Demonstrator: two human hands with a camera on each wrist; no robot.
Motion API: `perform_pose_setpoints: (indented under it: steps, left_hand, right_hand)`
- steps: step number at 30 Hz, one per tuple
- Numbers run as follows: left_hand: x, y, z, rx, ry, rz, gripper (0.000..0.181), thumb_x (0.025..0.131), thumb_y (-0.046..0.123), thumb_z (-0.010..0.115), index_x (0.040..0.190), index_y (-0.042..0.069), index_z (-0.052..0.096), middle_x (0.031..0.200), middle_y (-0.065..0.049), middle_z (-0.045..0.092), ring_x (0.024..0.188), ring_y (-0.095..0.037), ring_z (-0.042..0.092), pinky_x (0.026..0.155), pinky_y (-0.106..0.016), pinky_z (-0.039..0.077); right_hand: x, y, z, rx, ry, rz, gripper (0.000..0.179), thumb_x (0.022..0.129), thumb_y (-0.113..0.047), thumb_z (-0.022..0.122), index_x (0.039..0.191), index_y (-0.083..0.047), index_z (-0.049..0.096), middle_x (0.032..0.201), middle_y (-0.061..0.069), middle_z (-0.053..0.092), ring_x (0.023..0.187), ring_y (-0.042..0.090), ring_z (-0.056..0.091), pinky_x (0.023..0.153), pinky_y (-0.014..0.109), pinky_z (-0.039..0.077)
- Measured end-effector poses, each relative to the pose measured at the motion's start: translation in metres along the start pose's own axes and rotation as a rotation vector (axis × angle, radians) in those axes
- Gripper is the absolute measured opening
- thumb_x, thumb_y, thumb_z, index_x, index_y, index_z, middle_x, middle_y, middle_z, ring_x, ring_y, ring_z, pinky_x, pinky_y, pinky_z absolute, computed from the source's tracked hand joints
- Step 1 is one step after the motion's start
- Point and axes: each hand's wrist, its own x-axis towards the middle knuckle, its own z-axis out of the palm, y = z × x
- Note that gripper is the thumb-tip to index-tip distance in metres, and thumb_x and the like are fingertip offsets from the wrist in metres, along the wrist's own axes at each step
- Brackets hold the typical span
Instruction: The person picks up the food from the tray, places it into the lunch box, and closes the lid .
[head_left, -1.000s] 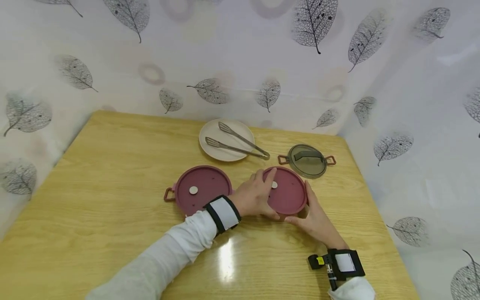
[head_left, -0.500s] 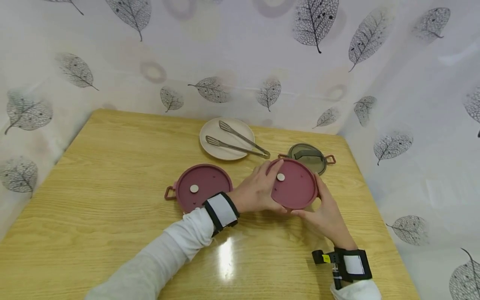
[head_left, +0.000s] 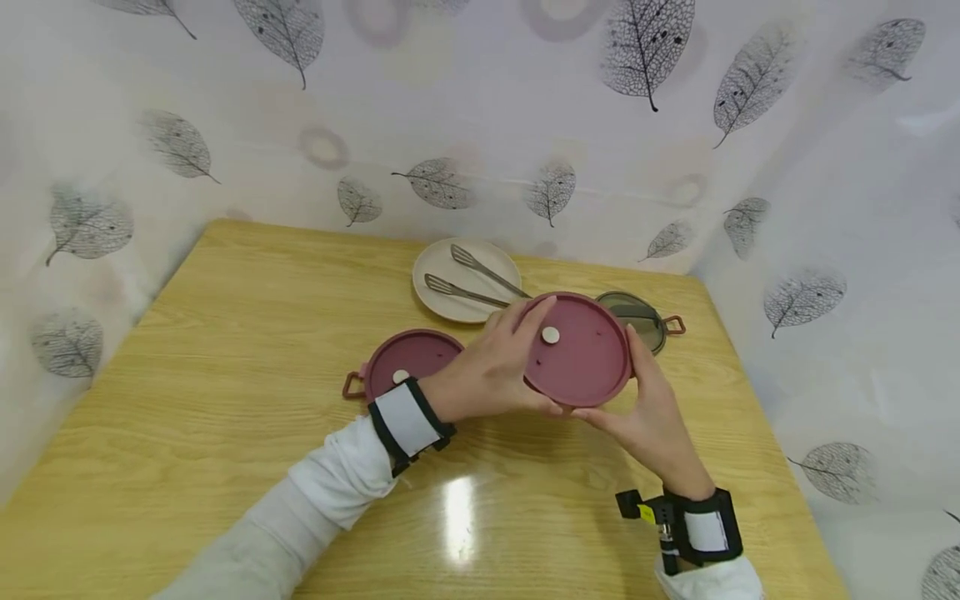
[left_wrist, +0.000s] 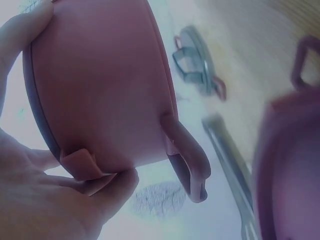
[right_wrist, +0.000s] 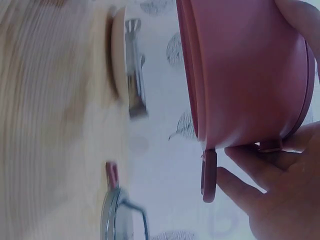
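Observation:
Both hands hold a round dark-pink lidded container [head_left: 581, 358] with a white button on its flat lid. It is lifted off the table and tilted, lid toward the head camera. My left hand [head_left: 491, 367] grips its left side, thumb at the near edge. The right hand [head_left: 660, 433] grips the right side in the same manner. A side clip [left_wrist: 82, 164] and a loop handle [left_wrist: 190, 157] show in the left wrist view. A similar container [head_left: 390, 354] stands on the table to the left, partly hidden behind my left forearm.
At the back a pale plate [head_left: 431, 258] bears metal tongs [head_left: 452, 288] with slotted ends, partly covered by the held container. Right of it lies a round greyish lid [head_left: 654, 335] with red side loops, also partly hidden. Leaf-patterned sheeting borders the wooden table [head_left: 255, 333].
The held container has risen from the table and tilted toward the head camera, now overlapping the lid and the tongs. Both hands have moved with it. The head view has shifted slightly.

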Motion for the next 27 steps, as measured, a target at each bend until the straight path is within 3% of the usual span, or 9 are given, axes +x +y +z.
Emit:
perform_pose_setpoints:
  steps: [4, 9, 16, 23, 27]
  left_hand:
    - [-0.012, -0.009, -0.009, 0.022, 0.026, -0.013, 0.127, 0.056, 0.062, 0.081, 0.152, 0.017, 0.011, 0.150, -0.012, 0.025, 0.129, -0.031, 0.036, 0.095, -0.043, 0.047]
    - [-0.031, -0.023, -0.021, 0.030, 0.078, -0.009, 0.126, 0.056, 0.060, 0.082, 0.152, 0.015, 0.014, 0.148, -0.013, 0.028, 0.129, -0.030, 0.037, 0.095, -0.044, 0.047]
    - [-0.054, -0.040, -0.036, 0.017, 0.121, -0.017, 0.123, 0.056, 0.060, 0.081, 0.150, 0.011, 0.020, 0.145, -0.011, 0.032, 0.126, -0.030, 0.040, 0.095, -0.046, 0.046]
    - [-0.076, -0.057, -0.047, -0.046, 0.142, -0.038, 0.122, 0.055, 0.056, 0.084, 0.150, 0.013, 0.020, 0.146, -0.010, 0.033, 0.128, -0.027, 0.038, 0.097, -0.048, 0.043]
    - [-0.087, -0.064, -0.052, -0.066, 0.143, -0.076, 0.123, 0.053, 0.058, 0.084, 0.150, 0.017, 0.020, 0.146, -0.007, 0.034, 0.130, -0.026, 0.036, 0.097, -0.050, 0.042]
  right_hand:
    - [0.006, -0.010, 0.012, 0.022, -0.006, -0.040, 0.125, 0.054, -0.022, 0.092, 0.152, -0.024, 0.014, 0.152, 0.008, 0.030, 0.136, 0.028, 0.036, 0.102, 0.056, 0.035]
    - [0.017, -0.026, 0.031, 0.048, -0.028, -0.092, 0.123, 0.055, -0.031, 0.092, 0.152, -0.022, 0.016, 0.150, 0.000, 0.034, 0.129, 0.018, 0.043, 0.098, 0.044, 0.042]
    - [0.027, -0.047, 0.055, 0.129, -0.071, -0.105, 0.118, 0.057, -0.040, 0.089, 0.151, -0.022, 0.020, 0.148, -0.006, 0.036, 0.126, 0.010, 0.044, 0.097, 0.038, 0.044]
    - [0.033, -0.088, 0.065, 0.205, -0.099, -0.167, 0.111, 0.058, -0.024, 0.091, 0.148, -0.010, 0.027, 0.143, 0.012, 0.042, 0.124, 0.026, 0.046, 0.095, 0.040, 0.045]
    - [0.035, -0.093, 0.078, 0.220, -0.110, -0.183, 0.111, 0.058, -0.028, 0.091, 0.148, -0.011, 0.028, 0.143, 0.009, 0.042, 0.125, 0.022, 0.045, 0.097, 0.041, 0.044]
